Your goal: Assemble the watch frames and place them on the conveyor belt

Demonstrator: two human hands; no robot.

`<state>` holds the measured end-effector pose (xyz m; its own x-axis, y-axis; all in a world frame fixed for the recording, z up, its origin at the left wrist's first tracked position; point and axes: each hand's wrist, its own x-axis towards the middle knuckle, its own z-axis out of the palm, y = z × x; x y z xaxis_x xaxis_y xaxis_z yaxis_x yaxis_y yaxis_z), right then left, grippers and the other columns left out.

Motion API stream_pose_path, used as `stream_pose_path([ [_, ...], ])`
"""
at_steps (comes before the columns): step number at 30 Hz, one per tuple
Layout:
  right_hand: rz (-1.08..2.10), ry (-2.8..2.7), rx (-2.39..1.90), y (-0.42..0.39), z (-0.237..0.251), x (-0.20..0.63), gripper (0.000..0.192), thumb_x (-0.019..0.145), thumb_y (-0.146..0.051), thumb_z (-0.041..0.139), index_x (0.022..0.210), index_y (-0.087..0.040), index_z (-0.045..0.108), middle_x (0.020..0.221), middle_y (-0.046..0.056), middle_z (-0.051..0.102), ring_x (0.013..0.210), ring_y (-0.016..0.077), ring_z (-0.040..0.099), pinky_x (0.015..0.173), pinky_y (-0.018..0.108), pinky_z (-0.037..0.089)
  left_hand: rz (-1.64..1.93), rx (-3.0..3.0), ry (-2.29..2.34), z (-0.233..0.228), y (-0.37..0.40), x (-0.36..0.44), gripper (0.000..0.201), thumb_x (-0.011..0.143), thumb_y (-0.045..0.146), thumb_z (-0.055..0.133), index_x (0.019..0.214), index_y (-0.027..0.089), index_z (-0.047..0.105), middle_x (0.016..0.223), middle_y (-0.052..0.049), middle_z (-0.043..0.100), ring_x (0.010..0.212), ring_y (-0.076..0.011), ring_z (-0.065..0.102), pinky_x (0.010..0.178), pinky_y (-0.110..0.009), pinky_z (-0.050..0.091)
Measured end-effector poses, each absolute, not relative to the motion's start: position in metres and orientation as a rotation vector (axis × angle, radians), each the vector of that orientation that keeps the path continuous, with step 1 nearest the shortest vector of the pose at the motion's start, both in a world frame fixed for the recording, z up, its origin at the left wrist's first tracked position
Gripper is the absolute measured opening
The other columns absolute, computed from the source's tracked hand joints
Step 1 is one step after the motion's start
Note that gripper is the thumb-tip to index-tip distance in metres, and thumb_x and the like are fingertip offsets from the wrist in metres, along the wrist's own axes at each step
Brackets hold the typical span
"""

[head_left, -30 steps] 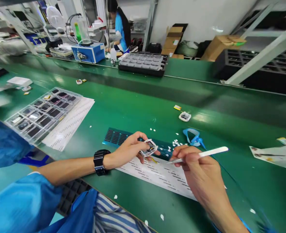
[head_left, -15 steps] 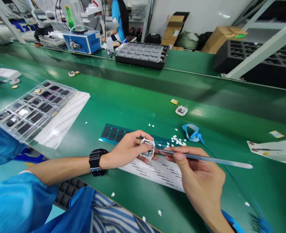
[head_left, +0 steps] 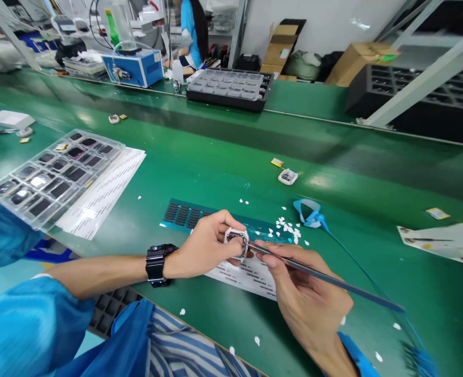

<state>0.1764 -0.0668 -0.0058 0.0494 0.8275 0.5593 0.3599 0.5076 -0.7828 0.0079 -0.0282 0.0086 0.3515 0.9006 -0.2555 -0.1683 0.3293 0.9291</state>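
My left hand point(head_left: 206, 246), with a black watch point(head_left: 160, 264) on its wrist, pinches a small white smartwatch case point(head_left: 236, 242) with electronics showing inside. The left thumb lies over part of its opening. In my right hand point(head_left: 310, 293) is a long pair of metal tweezers point(head_left: 333, 280); their tip is at the right edge of the case, and whether it touches is hard to see. Beneath both hands lies a white printed sheet point(head_left: 251, 275). A teal strip with black stickers point(head_left: 186, 214) lies just behind my left hand.
White scraps point(head_left: 288, 228) are scattered beside a blue wrist strap point(head_left: 309, 213) with a cord. Farther back lies another white case point(head_left: 287, 177) with a yellow battery point(head_left: 277, 162). A clear compartment tray point(head_left: 54, 173) stands left. A person point(head_left: 194, 31) sits beyond the bench.
My right hand has moved left and closer to the case, with the tweezers now steeper and their tip at the case's edge. The loose case behind has shifted slightly left in view.
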Motion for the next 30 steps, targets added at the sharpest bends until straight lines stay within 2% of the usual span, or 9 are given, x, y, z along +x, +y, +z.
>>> stream_pose_path([
  [4, 0.378, -1.645, -0.995, -0.066, -0.005, 0.177, 0.013, 0.087, -0.014, 0.073, 0.096, -0.024, 0.072, 0.087, 0.003, 0.079, 0.081, 0.0222, 0.078, 0.069, 0.034, 0.067, 0.880, 1.035, 0.961, 0.003, -0.030, 0.008, 0.024, 0.071, 0.019, 0.069, 0.086, 0.017, 0.051, 0.070, 0.005, 0.058, 0.058, -0.0064, 0.056, 0.055, -0.022, 0.056],
  [12, 0.074, -1.834, -1.027, -0.067, 0.002, 0.178, 0.016, 0.090, -0.012, 0.070, 0.097, -0.027, 0.071, 0.082, 0.001, 0.080, 0.068, 0.0186, 0.078, 0.057, 0.025, 0.064, 0.894, 1.249, 0.968, 0.001, -0.038, 0.006, 0.014, 0.087, 0.025, 0.061, 0.096, 0.017, 0.053, 0.081, -0.002, 0.066, 0.071, -0.0115, 0.065, 0.065, -0.023, 0.052],
  [17, -0.097, -1.886, -1.118, -0.069, 0.004, 0.179, 0.016, 0.089, -0.013, 0.072, 0.098, -0.027, 0.070, 0.081, 0.000, 0.080, 0.063, 0.0168, 0.076, 0.052, 0.022, 0.060, 0.905, 1.382, 0.964, -0.003, -0.043, 0.005, 0.017, 0.091, 0.027, 0.060, 0.104, 0.018, 0.054, 0.094, -0.007, 0.070, 0.083, -0.0149, 0.068, 0.075, -0.027, 0.054],
  [20, -0.015, -1.872, -1.095, -0.068, 0.004, 0.180, 0.017, 0.089, -0.012, 0.071, 0.098, -0.026, 0.071, 0.083, 0.000, 0.080, 0.066, 0.0164, 0.077, 0.054, 0.022, 0.060, 0.941, 1.332, 0.909, -0.004, -0.043, 0.005, 0.018, 0.090, 0.025, 0.063, 0.104, 0.017, 0.055, 0.100, -0.008, 0.070, 0.089, -0.0155, 0.068, 0.081, -0.028, 0.055],
  [23, 0.198, -1.726, -1.042, -0.065, 0.002, 0.180, 0.017, 0.087, -0.010, 0.072, 0.097, -0.024, 0.071, 0.089, 0.003, 0.080, 0.077, 0.0185, 0.077, 0.068, 0.028, 0.064, 0.941, 1.133, 0.824, 0.001, -0.039, 0.006, 0.022, 0.088, 0.024, 0.065, 0.105, 0.018, 0.054, 0.105, -0.008, 0.070, 0.091, -0.0149, 0.068, 0.079, -0.027, 0.057],
  [25, 0.353, -1.585, -1.064, -0.062, 0.000, 0.180, 0.016, 0.088, -0.012, 0.072, 0.098, -0.025, 0.072, 0.092, 0.002, 0.079, 0.081, 0.0198, 0.077, 0.073, 0.033, 0.066, 0.901, 0.974, 0.776, 0.005, -0.035, 0.007, 0.025, 0.087, 0.024, 0.066, 0.109, 0.018, 0.055, 0.101, -0.005, 0.071, 0.086, -0.0134, 0.069, 0.075, -0.027, 0.059],
  [30, 0.518, -1.453, -1.153, -0.061, 0.000, 0.181, 0.008, 0.090, -0.021, 0.071, 0.097, -0.025, 0.073, 0.091, 0.003, 0.079, 0.078, 0.0203, 0.077, 0.068, 0.035, 0.067, 0.835, 0.824, 0.773, 0.012, -0.027, 0.006, 0.025, 0.084, 0.023, 0.070, 0.106, 0.018, 0.060, 0.093, -0.003, 0.071, 0.082, -0.0147, 0.070, 0.070, -0.027, 0.060],
])
